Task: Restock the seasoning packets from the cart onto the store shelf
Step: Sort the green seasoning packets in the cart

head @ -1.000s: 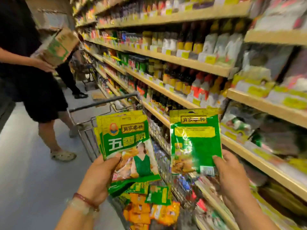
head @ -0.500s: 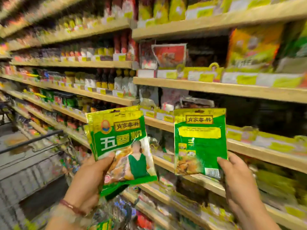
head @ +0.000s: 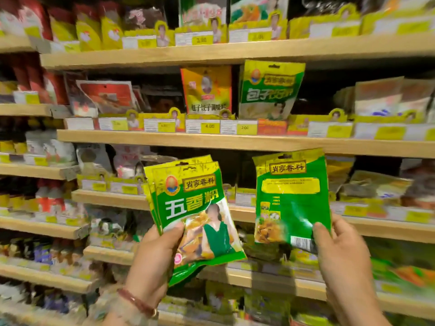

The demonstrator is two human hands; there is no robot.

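Observation:
My left hand (head: 154,262) grips a small stack of green and yellow seasoning packets (head: 193,208), front side toward me, thumb across the lower left corner. My right hand (head: 339,257) pinches a single matching packet (head: 292,198) by its lower right corner, with the back and barcode showing. Both are held up in front of the wooden store shelf (head: 235,143). A similar green packet (head: 268,90) stands upright on the shelf above, beside a yellow and red one (head: 207,90). The cart is out of view.
Wooden shelves fill the whole view, stacked with packets, jars and bottles behind yellow price tags (head: 209,127). A dark gap (head: 237,170) lies behind the packets I hold, on the shelf level at hand height. A lower shelf edge (head: 270,281) runs just under my hands.
My view has swung right from the aisle and cart to face the shelves head on. Both hands keep their packets and have lifted a little toward the shelf.

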